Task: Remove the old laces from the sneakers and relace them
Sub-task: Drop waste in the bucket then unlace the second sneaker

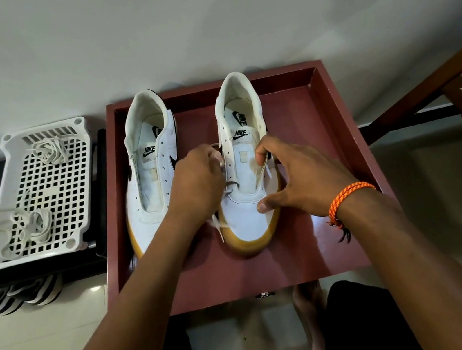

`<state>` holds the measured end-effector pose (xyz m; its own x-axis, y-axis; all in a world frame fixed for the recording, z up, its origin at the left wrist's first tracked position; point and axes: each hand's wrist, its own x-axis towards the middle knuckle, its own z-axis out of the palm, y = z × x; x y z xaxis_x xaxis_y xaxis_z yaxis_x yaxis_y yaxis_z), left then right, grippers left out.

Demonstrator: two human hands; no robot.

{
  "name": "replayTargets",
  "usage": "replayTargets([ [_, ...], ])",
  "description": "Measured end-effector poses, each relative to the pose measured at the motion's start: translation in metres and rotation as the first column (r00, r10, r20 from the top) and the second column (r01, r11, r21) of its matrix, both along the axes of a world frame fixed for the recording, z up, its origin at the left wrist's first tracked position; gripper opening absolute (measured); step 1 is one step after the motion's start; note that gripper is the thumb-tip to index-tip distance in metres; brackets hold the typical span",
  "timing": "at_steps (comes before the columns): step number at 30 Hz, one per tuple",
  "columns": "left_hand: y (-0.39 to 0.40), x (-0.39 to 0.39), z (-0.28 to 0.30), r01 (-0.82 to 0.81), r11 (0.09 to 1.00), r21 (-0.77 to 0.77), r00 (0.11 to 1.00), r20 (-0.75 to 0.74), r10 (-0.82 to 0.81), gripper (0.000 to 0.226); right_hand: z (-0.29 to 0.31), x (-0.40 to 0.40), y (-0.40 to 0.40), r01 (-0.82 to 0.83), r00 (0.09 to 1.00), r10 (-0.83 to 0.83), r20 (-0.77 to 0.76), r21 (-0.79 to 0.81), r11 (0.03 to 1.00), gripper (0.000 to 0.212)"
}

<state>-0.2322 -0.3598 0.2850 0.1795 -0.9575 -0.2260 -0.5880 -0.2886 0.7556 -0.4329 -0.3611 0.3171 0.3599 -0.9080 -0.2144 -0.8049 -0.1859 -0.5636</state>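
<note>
Centrally, two white Nike sneakers with gum-coloured soles are set side by side, toes towards the person, in a dark red tray. The left sneaker is seen without laces, its eyelets bare, and is partly crossed by the left forearm. The right sneaker is worked on by both hands, which are kept apart on either side of its eyelet rows. The left hand is curled at the shoe's left eyelet row, and a white lace is pinched in its fingers, a loose end being seen below the wrist beside the toe. The right hand is clamped on the shoe's right side, thumb at the toe cap, forefinger hooked over the eyelet edge. An orange braided wristband is worn on the right wrist. Well to the left, two loose bundles of white laces are laid on a white perforated plastic basket
</note>
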Motion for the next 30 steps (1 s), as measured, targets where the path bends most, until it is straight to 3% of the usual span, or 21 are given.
replayTargets([
  [9,-0.003,0.01,-0.004,0.013,0.976,-0.219,1.0,0.027,-0.007,0.012,-0.006,-0.004,-0.004,-0.049,0.998,0.049,0.048,0.012,0.999,0.07],
  [11,-0.001,0.008,-0.005,0.036,0.965,-0.261,0.999,0.02,-0.031,0.019,-0.006,-0.006,-0.004,-0.054,0.996,0.053,0.074,0.005,0.999,0.064],
  [16,0.005,0.005,-0.003,0.047,0.972,-0.229,0.998,0.045,-0.038,0.041,-0.015,0.003,-0.002,-0.058,0.991,0.062,0.12,-0.04,0.998,0.046],
  [21,0.001,0.008,0.001,0.051,0.975,-0.218,0.997,0.068,-0.037,0.033,-0.018,0.027,0.01,-0.039,0.998,0.045,0.051,-0.115,0.993,0.024],
  [25,0.002,0.013,0.004,0.083,0.977,-0.196,0.996,0.035,-0.078,0.024,-0.016,0.039,0.015,-0.051,0.998,0.043,-0.046,-0.19,0.98,0.021],
  [30,0.001,0.015,0.007,0.111,0.976,-0.187,0.993,0.056,-0.103,0.021,-0.01,0.037,0.012,0.011,1.0,-0.01,0.006,-0.186,0.982,0.017],
])
